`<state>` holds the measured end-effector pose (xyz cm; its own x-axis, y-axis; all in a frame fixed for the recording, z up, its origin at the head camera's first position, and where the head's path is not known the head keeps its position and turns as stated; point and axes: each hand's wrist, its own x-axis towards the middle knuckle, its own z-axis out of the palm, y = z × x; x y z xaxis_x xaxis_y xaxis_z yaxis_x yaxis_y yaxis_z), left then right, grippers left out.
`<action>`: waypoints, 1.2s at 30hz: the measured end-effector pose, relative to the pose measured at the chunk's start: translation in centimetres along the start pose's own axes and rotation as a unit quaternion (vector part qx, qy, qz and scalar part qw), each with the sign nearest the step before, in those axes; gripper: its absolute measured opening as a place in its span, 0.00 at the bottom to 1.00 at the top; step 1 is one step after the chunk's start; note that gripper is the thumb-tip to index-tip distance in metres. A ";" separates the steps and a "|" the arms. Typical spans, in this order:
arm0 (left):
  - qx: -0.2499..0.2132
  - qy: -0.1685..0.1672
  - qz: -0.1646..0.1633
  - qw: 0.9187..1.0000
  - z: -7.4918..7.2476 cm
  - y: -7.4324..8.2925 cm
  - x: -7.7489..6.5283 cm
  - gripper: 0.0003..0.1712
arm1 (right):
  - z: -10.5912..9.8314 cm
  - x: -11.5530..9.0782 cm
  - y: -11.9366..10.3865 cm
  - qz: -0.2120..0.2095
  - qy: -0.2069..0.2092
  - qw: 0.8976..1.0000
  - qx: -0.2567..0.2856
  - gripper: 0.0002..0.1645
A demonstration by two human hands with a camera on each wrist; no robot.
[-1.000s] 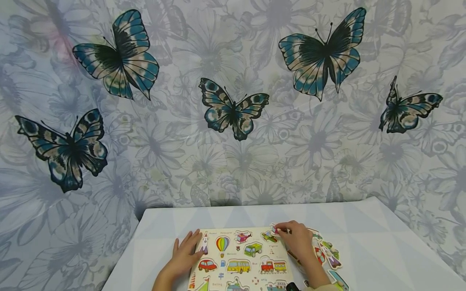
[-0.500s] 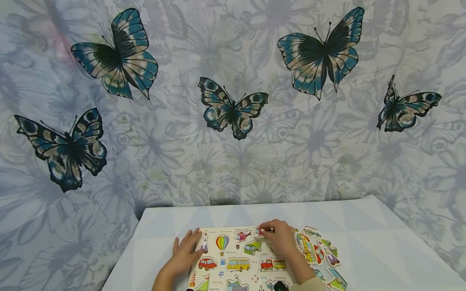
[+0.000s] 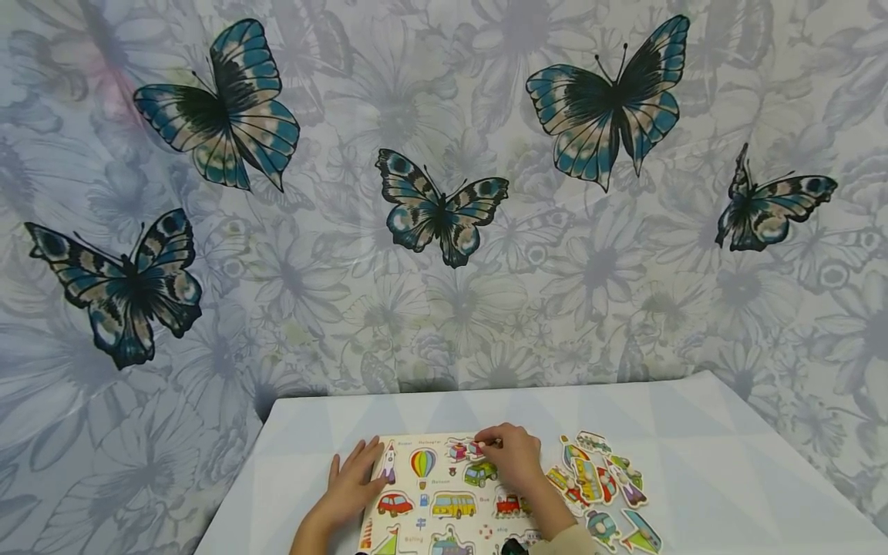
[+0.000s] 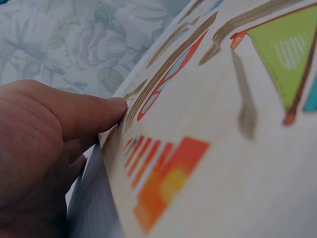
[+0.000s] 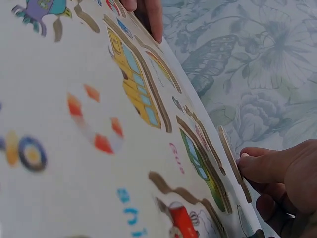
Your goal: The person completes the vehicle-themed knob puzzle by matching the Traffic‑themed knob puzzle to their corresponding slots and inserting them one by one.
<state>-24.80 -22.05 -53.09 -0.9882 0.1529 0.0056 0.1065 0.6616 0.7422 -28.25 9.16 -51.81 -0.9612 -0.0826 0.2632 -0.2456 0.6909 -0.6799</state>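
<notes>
A wooden puzzle board [image 3: 444, 486] printed with vehicles lies in front of me. My left hand [image 3: 349, 486] rests at its left edge, fingers spread, thumb lying on the wood by the red car [image 3: 395, 504]. At the top right, my right hand [image 3: 515, 460] pinches a pinkish puzzle piece, seen edge-on as a thin wooden piece [image 5: 233, 161] in the right wrist view. The piece is over the board's helicopter picture [image 3: 458, 450], next to the green truck [image 3: 479, 473]. The fingers cover part of the piece.
Several loose puzzle pieces [image 3: 590, 479] lie in a loose pile right of the board, with a green-and-blue one [image 3: 641, 532] nearest me. The white table [image 3: 721, 462] ends before a flowered backdrop [image 3: 312, 308] with butterflies.
My right hand has carried the pinched piece leftward along the board's top edge, from the fighter plane picture to the helicopter. More of the loose pile now shows. My left hand has stayed put.
</notes>
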 end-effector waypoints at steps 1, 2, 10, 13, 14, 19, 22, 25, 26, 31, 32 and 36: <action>0.000 0.000 0.000 1.000 0.0 0.0 0.0 0.35 | 0.2 0.0 0.0 -0.006 0.005 1.000 -0.002 0.07; -0.001 0.000 0.000 1.000 0.0 0.0 0.0 0.35 | 0.4 0.1 -0.1 -0.008 0.009 1.000 -0.001 0.07; -0.001 -0.002 -0.002 1.000 -0.1 0.0 0.3 0.36 | 1.8 0.7 -1.1 -0.005 0.016 1.000 -0.002 0.07; -0.001 0.002 0.001 1.000 -0.1 0.1 0.5 0.36 | 2.1 0.8 -1.3 -0.006 0.019 1.000 -0.007 0.07; 0.001 0.001 0.001 1.000 0.0 0.0 0.5 0.36 | 2.2 0.8 -1.3 -0.008 0.021 1.000 -0.011 0.07; 0.007 -0.008 -0.003 1.000 -0.1 -0.1 0.4 0.36 | 2.7 0.6 -1.2 -0.013 0.022 0.999 -0.037 0.06; 0.001 -0.007 -0.002 1.000 -0.2 -0.3 0.4 0.37 | 3.0 0.7 -1.0 -0.020 0.026 0.999 -0.042 0.06; -0.005 -0.005 -0.003 1.000 -0.1 -0.4 0.3 0.37 | 3.2 0.6 -1.0 -0.027 0.029 0.998 -0.043 0.06; -0.006 -0.005 -0.003 1.000 -0.1 -0.4 0.3 0.37 | 3.2 0.6 -1.0 -0.029 0.029 0.998 -0.042 0.07; -0.012 -0.006 -0.005 1.000 -0.1 -0.3 0.4 0.37 | 3.2 0.5 -1.3 -0.026 0.025 0.998 -0.044 0.06; -0.011 -0.006 -0.005 1.000 -0.1 -0.3 0.4 0.37 | 3.2 0.5 -1.4 -0.026 0.023 0.998 -0.045 0.06; -0.007 -0.005 -0.006 1.000 -0.1 -0.3 0.4 0.38 | 3.3 0.5 -1.6 -0.026 0.023 0.998 -0.055 0.06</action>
<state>-25.28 -22.24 -53.29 -0.9882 0.1525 -0.0109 0.0926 0.6535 0.7513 -28.74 5.67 -52.87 -0.9399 -0.0899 0.3293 -0.2781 0.7612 -0.5858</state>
